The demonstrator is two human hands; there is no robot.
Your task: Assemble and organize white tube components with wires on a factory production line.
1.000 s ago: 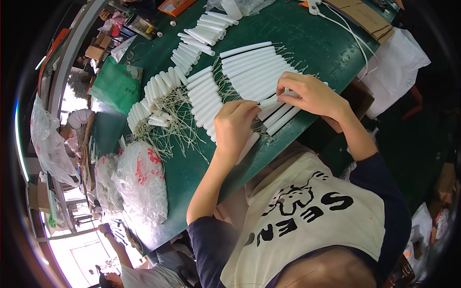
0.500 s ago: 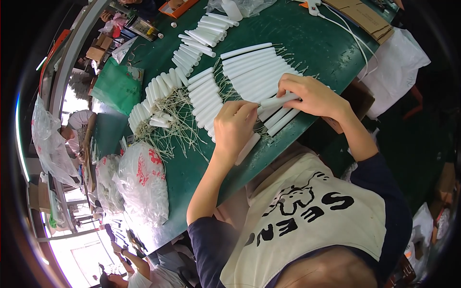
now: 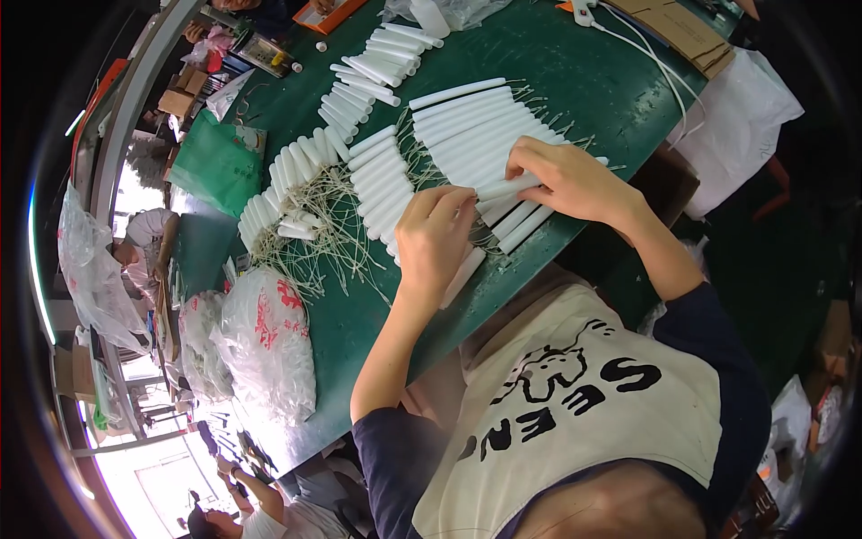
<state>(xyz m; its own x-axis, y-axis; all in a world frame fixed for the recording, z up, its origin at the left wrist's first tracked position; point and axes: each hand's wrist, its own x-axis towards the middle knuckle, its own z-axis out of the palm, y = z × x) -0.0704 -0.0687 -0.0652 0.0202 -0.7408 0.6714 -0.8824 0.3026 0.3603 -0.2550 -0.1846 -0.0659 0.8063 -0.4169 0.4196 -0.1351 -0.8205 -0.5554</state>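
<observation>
My right hand (image 3: 575, 180) grips a white tube (image 3: 501, 189) with fingers and thumb, above a row of similar tubes. Close to that tube's left end is my left hand (image 3: 438, 232), its thumb and fingers pinched together; what they hold is too small to make out. Beneath and beyond my hands lies the row of white tubes (image 3: 476, 126), side by side, with thin pale wires sticking out of their ends. Another row of tubes (image 3: 382, 184) lies left of it, partly covered by my left hand.
On the green table (image 3: 346, 341), tangled pale wires (image 3: 328, 216) trail from more tubes. Loose tubes (image 3: 382, 63) lie farther back. A clear plastic bag (image 3: 269, 346) stands at left, near a green bag (image 3: 215, 162). A white power strip (image 3: 584, 13) and cardboard (image 3: 673, 36) sit far right. Other people are at left.
My right hand and the tube have shifted slightly left. The tube now lies lower, closer to the row. My left hand has barely moved and stays pinched.
</observation>
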